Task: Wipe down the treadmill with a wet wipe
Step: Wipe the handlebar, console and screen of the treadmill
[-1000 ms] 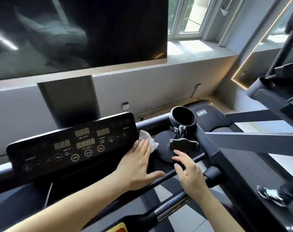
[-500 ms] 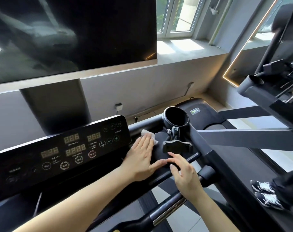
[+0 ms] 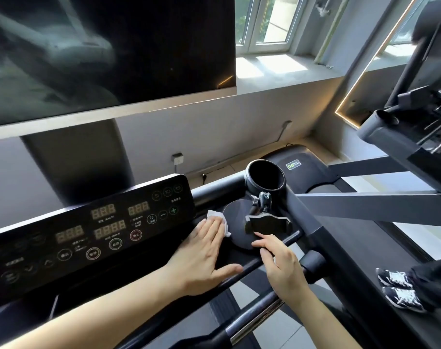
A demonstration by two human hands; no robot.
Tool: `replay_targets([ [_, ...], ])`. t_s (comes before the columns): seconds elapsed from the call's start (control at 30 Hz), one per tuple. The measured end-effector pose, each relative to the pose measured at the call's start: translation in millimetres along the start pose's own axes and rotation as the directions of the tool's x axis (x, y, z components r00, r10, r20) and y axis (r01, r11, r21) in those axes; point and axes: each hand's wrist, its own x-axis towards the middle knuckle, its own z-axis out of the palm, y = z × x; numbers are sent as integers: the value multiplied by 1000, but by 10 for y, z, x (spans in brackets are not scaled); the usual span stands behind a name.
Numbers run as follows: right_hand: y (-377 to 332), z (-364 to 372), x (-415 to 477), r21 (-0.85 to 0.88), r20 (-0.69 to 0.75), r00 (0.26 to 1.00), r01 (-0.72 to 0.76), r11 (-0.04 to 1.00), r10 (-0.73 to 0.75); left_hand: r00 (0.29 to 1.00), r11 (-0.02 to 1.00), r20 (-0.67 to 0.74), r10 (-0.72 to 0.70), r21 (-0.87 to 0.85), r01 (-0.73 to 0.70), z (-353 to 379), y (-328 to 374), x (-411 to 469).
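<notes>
The treadmill is black, with a sloping control panel whose dim number displays and round buttons face the person. To the right of the panel sits a flat black tray with a round disc set into it, a phone clamp on a small jointed stem, and behind that an open, dark cup holder. A grey side rail runs off to the right, and the black motor cover with a small green-lettered label lies beyond the cup holder, close to the wall.

The wet wipe is white and crumpled, lying on the tray right at the panel's lower right corner, at the left edge of the disc. The left hand lies flat over it with straight fingers pressing down, thumb spread out to the right along the tray's front edge; only the wipe's far end and a bit of its right side stick out past the fingertips. This grip is an open, flat press rather than a pinch.

The right hand is beside it with loosely bent fingers, the forefinger stretched forward so its tip touches the disc just under the phone clamp. It holds nothing.

A large dark screen hangs on the wall above, with a window to its right. At the right edge, two black-and-white trainers stand on a neighbouring machine.
</notes>
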Motion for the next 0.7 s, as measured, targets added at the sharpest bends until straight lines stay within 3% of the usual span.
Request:
replay_targets([
  [0.1, -30, -13, 2, 40, 5, 1000, -6, 999, 6, 1000, 1000, -26, 12, 20, -12, -106, 21, 426],
  [0.27, -45, -59, 20, 123, 17, 999, -51, 991, 49, 989, 990, 74, 125, 55, -130, -126, 22, 926],
  [0.5, 24, -101, 64, 218, -1, 983, -181, 959, 186, 974, 974, 17, 228, 3, -228, 14, 143, 21],
  [0.6, 13, -62, 42, 211, 8, 986, -166, 963, 168, 980, 980, 25, 199, 19, -199, 31, 191, -85],
  [0.7, 50, -44, 41, 205, 15, 988, -154, 967, 154, 998, 997, 17, 54, 60, -55, -82, 80, 303],
])
